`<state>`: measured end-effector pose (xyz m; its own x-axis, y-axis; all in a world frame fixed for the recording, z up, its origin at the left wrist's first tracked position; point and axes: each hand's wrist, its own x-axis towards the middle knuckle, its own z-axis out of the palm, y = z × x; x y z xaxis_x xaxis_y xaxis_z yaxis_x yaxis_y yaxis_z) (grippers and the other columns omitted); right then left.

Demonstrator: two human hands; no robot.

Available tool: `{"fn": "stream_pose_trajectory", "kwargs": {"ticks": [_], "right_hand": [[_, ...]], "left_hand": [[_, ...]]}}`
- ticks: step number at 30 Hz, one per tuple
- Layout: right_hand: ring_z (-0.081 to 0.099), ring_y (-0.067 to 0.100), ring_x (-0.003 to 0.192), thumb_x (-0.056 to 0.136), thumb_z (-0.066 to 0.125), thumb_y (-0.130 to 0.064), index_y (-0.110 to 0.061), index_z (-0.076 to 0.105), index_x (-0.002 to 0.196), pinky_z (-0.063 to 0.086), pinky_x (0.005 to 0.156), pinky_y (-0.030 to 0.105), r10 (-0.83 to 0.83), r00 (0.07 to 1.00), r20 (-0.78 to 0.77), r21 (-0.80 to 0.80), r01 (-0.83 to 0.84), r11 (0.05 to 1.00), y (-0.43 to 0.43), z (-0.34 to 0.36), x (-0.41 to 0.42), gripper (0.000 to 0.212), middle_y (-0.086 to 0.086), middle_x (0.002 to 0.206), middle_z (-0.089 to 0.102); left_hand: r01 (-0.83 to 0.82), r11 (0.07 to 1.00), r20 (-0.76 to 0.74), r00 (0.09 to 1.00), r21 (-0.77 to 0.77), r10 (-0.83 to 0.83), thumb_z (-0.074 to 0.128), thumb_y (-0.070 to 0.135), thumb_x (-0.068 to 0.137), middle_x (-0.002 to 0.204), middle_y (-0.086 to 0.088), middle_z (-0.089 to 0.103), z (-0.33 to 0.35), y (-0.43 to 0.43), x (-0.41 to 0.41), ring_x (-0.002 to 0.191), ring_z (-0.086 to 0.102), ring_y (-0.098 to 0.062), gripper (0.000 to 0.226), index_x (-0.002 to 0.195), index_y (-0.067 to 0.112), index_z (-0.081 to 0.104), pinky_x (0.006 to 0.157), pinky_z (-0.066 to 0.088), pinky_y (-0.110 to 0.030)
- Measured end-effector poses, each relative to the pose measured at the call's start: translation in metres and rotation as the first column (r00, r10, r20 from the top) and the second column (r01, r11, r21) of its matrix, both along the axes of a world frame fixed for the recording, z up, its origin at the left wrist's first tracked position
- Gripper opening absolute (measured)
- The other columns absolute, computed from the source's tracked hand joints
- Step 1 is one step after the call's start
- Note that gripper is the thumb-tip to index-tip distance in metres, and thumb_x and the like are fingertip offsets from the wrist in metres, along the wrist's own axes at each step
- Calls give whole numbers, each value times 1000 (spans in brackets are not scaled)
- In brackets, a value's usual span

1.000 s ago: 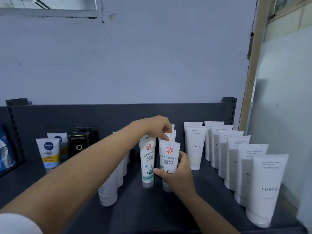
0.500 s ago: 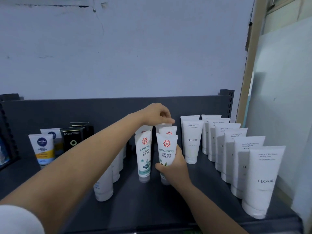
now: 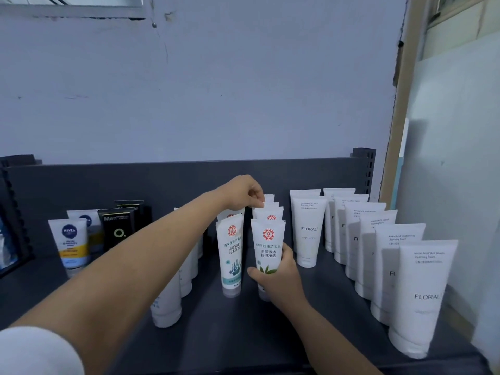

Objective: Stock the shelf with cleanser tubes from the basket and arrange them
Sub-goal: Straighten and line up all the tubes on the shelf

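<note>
On the dark grey shelf, white cleanser tubes with a red round logo stand in two short rows at the middle. My right hand grips the lower part of the front green-leaf tube of the right row. My left hand reaches over the rows and pinches the top edge of a tube further back in that same row. The front tube of the left row stands free beside them. No basket is in view.
FLORAL white tubes line up in a row along the right side, with one more behind the middle. Plain white tubes stand under my left forearm. NIVEA tubes and black boxes stand at left. The shelf back panel rises behind.
Both hands have stayed on the right row of red-logo tubes. My left hand's fingertips have settled lower onto a back tube's top edge. The view has shifted slightly.
</note>
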<state>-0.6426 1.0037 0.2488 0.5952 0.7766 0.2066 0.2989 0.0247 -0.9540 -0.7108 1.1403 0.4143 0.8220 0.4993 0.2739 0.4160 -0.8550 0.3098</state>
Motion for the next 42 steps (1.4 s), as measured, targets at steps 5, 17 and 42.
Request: {"fn": "stream_pose_trajectory", "kwargs": {"ticks": [5,17,42], "right_hand": [[59,13,104,61,82,-33,-17,37,137,51,82,29,-16,1000,13,7,16,1000,2,-3,1,90,-1,123,56],[58,15,108,50,80,-46,-17,37,136,52,91,37,-7,998,66,-13,7,1000,-1,-5,3,101,-1,124,55],[57,18,107,60,84,-42,-12,37,133,54,80,31,19,990,137,-87,-7,996,-9,-5,5,91,3,122,52]], "left_hand": [[-32,999,47,998,-31,34,69,19,88,87,4,66,-5,1,-3,81,59,-10,12,96,12,74,74,45,-22],[-87,979,-38,996,-183,81,72,9,79,65,16,65,20,1,-48,73,60,-8,11,89,7,72,73,45,-21],[9,991,-85,996,-134,-21,85,13,71,66,2,69,18,-40,-101,61,59,-4,18,74,22,70,64,43,-18]]}}
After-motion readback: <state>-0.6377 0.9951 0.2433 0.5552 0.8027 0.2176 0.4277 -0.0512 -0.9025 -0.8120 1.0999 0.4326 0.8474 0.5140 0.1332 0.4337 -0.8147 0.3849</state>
